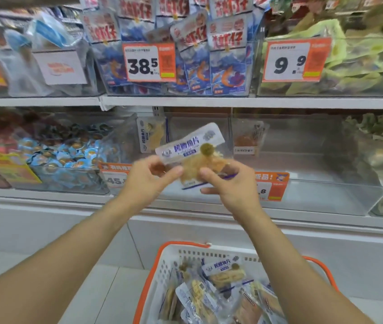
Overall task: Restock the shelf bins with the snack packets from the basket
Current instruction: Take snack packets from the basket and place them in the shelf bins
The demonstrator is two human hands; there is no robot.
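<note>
Restocking looks barely begun. Both hands are raised in front of the lower shelf [186, 220], holding one packet [194, 152] between them: the left hand [147, 177] pinches its left part, the right hand [229, 181] grips its lower right part with curled fingers. The packet hangs tilted in the air, in front of the clear bin [200, 136] at the middle of the lower shelf, not yet inside it.

That bin is nearly bare: one like packet [150, 134] stands against its left wall. The neighbouring bin [302, 160] to the right also shows just one packet [249, 139], at its back left. So, by my reading, at most a packet or two has gone in, and nearly the whole load is left.

The basket [162, 265] sits below, white with an orange rim, still well filled. I count about six packets [223, 272] showing in it, though they overlap and the frame cuts them off, so the true number cannot be told.

Counted: two hands, one packet held, one in each of the two near-bare bins, one basket.
</note>
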